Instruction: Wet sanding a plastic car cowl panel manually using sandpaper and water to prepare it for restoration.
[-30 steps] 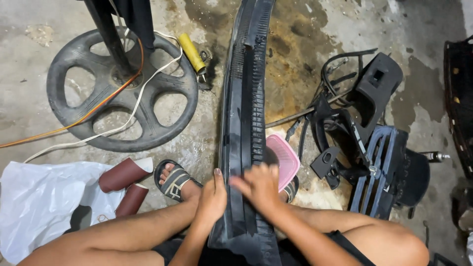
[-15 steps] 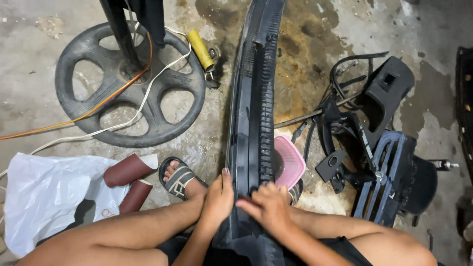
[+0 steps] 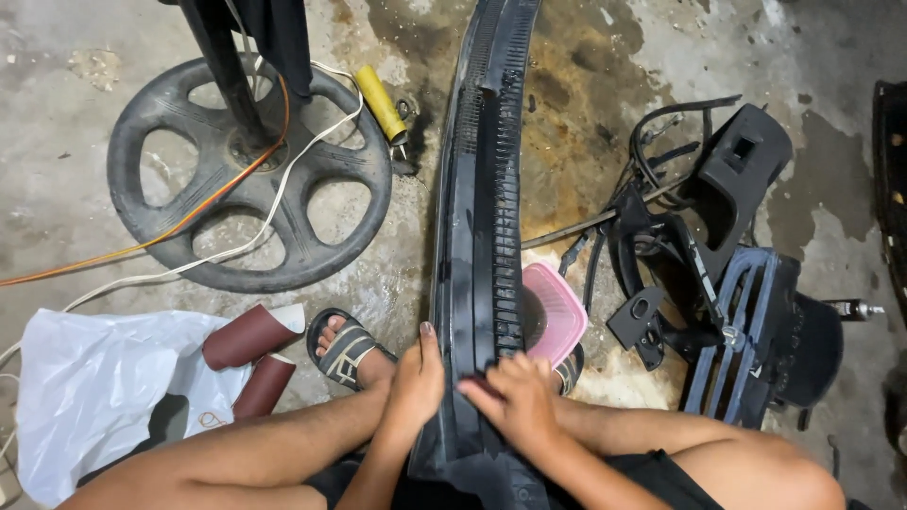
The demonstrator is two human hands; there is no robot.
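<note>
A long black slatted plastic panel [image 3: 482, 217] lies lengthwise over the concrete floor, its near end resting between my legs. My left hand [image 3: 414, 389] grips the panel's left edge, thumb on top. Flat on the panel's near part lies my right hand [image 3: 521, 404], fingers pressing a small dark reddish sandpaper piece [image 3: 472, 385] against the surface. My sandalled left foot [image 3: 348, 348] sits just left of the panel.
Two brown sandpaper rolls [image 3: 250, 338] lie on a white plastic bag [image 3: 94, 397] at left. A black wheel-shaped stand base [image 3: 250, 179] with cables and a yellow-handled tool [image 3: 380, 102] lie beyond. A pink basket [image 3: 556, 314] and black plastic parts [image 3: 727, 283] crowd the right.
My right hand has slid a little toward me along the panel. The left hand keeps its grip on the edge. The view has shifted slightly.
</note>
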